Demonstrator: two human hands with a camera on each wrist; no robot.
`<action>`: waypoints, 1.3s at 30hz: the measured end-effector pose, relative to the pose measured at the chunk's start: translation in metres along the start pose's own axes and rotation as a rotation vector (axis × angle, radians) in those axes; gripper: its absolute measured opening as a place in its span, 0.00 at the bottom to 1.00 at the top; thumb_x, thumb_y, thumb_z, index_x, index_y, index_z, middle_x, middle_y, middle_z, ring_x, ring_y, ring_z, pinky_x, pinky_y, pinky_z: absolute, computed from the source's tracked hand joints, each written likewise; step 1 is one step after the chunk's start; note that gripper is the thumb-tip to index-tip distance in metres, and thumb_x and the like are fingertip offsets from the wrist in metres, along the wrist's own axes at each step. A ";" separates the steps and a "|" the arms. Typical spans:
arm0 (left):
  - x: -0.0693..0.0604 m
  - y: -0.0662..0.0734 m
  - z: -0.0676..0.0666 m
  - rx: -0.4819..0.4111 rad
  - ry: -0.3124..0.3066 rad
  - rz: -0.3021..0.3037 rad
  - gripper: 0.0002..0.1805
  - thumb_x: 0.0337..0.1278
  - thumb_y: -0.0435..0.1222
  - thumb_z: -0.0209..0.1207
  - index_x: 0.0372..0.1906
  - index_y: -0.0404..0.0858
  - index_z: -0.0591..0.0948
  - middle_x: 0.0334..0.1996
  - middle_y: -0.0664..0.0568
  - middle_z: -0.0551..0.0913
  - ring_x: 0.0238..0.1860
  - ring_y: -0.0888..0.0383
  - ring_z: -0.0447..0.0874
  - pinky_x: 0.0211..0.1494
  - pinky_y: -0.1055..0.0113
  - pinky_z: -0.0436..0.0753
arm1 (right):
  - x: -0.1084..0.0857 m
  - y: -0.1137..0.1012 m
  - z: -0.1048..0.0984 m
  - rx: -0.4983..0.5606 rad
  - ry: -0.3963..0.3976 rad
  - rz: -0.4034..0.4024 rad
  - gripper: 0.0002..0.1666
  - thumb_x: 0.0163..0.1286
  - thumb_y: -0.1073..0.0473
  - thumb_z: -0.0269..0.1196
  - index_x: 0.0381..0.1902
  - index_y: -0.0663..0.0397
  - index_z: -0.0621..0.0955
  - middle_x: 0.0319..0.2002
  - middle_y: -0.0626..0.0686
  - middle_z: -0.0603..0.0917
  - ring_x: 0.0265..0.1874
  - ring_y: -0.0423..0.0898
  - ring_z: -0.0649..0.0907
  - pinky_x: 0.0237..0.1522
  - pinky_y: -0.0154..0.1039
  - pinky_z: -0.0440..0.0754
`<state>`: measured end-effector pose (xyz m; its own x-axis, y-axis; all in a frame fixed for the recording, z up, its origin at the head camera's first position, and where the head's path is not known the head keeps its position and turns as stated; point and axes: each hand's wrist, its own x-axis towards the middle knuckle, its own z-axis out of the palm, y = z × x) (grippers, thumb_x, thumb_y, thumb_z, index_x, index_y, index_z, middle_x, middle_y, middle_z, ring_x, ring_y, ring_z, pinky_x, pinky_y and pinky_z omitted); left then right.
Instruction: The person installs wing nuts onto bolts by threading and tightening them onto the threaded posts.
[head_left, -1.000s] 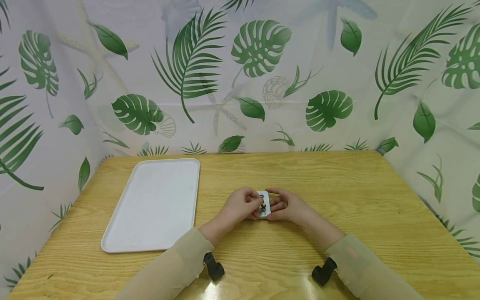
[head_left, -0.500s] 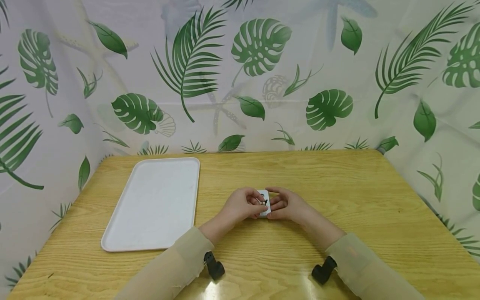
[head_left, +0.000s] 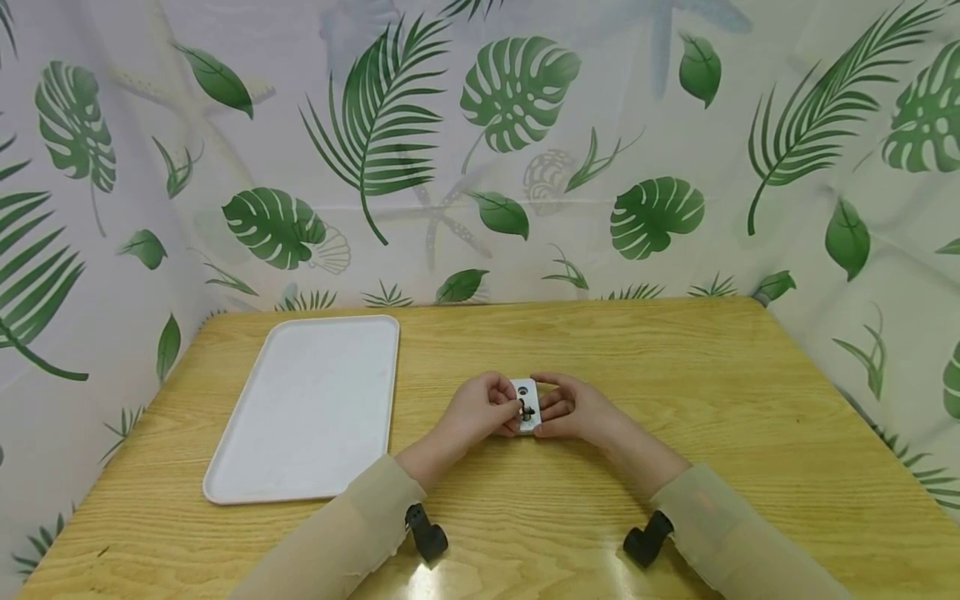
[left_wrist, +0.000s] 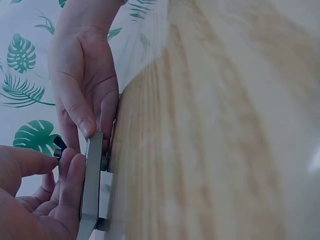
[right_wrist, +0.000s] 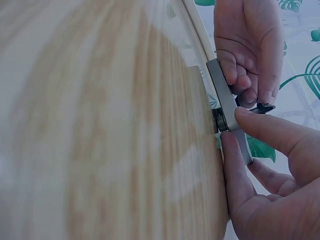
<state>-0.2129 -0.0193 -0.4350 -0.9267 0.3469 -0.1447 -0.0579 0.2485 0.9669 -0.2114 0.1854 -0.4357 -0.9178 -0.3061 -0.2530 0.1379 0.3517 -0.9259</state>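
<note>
A small pale plate (head_left: 533, 395) with a round hole near its far end is held between both hands; the left wrist view shows this plate (left_wrist: 90, 185) edge-on. A black winged piece on a threaded stem (head_left: 528, 412) stands out from its face. Left-hand (head_left: 476, 407) thumb and finger pinch at this piece, seen as a black wing (left_wrist: 59, 143) in the left wrist view and beside the fingertips as a dark wing (right_wrist: 265, 108) in the right wrist view. My right hand (head_left: 583, 412) grips the plate's right side, thumb and fingers on its edges. Dark round parts show under the plate.
A white tray (head_left: 307, 408) lies on the left of the wooden table (head_left: 675, 367). Behind the table hangs a leaf-patterned cloth (head_left: 570, 183). Each sleeve carries a small black wrist camera.
The left thumb moved across the winged piece half a second ago and is now drawn back to the left, showing more of it. The right hand has stayed in place.
</note>
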 end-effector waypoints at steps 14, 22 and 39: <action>0.002 0.000 0.000 0.003 -0.040 -0.002 0.09 0.74 0.34 0.65 0.48 0.31 0.85 0.32 0.47 0.86 0.27 0.63 0.84 0.37 0.66 0.91 | -0.002 0.001 -0.002 0.022 -0.038 -0.014 0.53 0.65 0.73 0.73 0.83 0.63 0.60 0.57 0.64 0.81 0.46 0.43 0.84 0.45 0.31 0.87; 0.001 -0.001 -0.001 0.011 -0.049 0.017 0.09 0.69 0.27 0.66 0.50 0.29 0.85 0.32 0.45 0.87 0.28 0.63 0.85 0.39 0.64 0.92 | -0.001 0.001 -0.001 0.010 -0.024 -0.012 0.52 0.65 0.73 0.73 0.82 0.63 0.61 0.56 0.64 0.81 0.45 0.42 0.84 0.44 0.30 0.87; 0.001 0.002 -0.001 -0.012 -0.006 -0.010 0.04 0.71 0.27 0.64 0.44 0.30 0.81 0.28 0.48 0.84 0.26 0.63 0.84 0.38 0.65 0.92 | 0.001 0.001 -0.002 -0.023 -0.021 -0.013 0.51 0.65 0.73 0.73 0.82 0.64 0.62 0.55 0.63 0.81 0.45 0.43 0.84 0.43 0.31 0.86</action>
<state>-0.2143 -0.0196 -0.4324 -0.9236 0.3501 -0.1559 -0.0718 0.2416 0.9677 -0.2131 0.1871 -0.4361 -0.9114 -0.3290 -0.2472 0.1176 0.3676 -0.9225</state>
